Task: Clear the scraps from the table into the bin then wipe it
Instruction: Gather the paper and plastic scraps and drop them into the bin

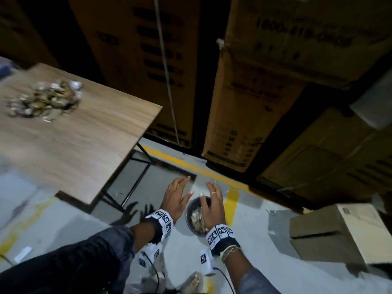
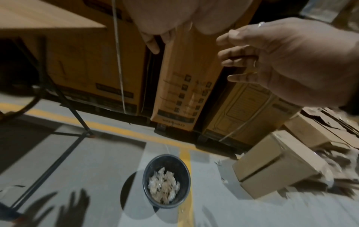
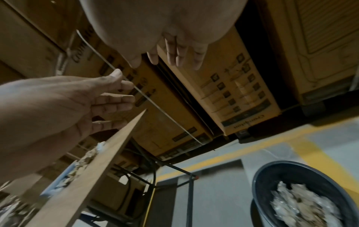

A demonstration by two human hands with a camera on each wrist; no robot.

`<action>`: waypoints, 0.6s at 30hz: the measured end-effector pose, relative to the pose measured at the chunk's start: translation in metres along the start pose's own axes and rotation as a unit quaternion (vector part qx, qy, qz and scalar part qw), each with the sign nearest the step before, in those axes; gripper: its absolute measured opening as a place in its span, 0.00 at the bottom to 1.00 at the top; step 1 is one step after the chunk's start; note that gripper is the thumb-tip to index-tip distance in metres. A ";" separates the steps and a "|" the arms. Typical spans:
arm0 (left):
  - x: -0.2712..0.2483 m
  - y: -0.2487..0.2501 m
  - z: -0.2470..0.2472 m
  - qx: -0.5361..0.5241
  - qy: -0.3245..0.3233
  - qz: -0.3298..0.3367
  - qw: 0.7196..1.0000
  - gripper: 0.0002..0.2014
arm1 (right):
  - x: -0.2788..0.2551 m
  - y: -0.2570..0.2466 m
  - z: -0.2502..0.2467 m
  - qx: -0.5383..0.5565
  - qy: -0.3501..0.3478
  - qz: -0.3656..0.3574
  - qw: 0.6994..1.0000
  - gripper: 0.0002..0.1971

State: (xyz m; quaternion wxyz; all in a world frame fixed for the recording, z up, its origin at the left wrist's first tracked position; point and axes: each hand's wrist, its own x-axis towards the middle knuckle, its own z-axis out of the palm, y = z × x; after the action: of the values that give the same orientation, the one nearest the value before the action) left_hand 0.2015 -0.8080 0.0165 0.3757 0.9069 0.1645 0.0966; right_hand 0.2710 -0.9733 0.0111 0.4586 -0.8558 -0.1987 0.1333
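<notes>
A small dark round bin (image 1: 189, 205) stands on the floor, holding pale scraps (image 1: 196, 217). Both my hands hover above it with fingers straight and spread, holding nothing: the left hand (image 1: 178, 194) just left of the bin, the right hand (image 1: 212, 200) over it. The left wrist view shows the bin (image 2: 167, 181) far below and the right hand (image 2: 272, 61) opposite. The right wrist view shows the bin (image 3: 303, 192) at lower right and the left hand (image 3: 77, 104). A pile of scraps (image 1: 46, 98) lies on the wooden table (image 1: 84, 132) at the left.
Tall cardboard boxes (image 1: 244, 102) line the back behind a yellow floor line (image 1: 191, 164). A smaller carton (image 1: 335, 232) sits on the floor at the right. The table's black legs (image 1: 135, 183) stand left of the bin. My foot (image 1: 193, 281) is at the bottom.
</notes>
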 end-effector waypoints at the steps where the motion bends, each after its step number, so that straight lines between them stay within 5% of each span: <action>1: -0.003 0.003 -0.012 0.002 0.016 0.000 1.000 0.32 | -0.002 -0.012 0.001 0.003 -0.001 -0.012 1.000 0.23; 9: -0.029 -0.010 -0.093 0.004 0.110 -0.034 0.993 0.28 | 0.002 -0.090 0.055 0.044 -0.011 -0.088 0.995 0.23; 18: -0.059 -0.080 -0.178 -0.007 0.193 -0.061 0.979 0.29 | -0.001 -0.171 0.131 0.015 -0.049 -0.129 0.990 0.24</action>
State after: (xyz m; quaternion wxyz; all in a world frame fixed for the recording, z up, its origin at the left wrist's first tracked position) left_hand 0.0757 -0.6610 0.0812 0.3485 0.8568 0.2879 0.2481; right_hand 0.1793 -0.7919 0.0834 0.4748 -0.8083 -0.3277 0.1180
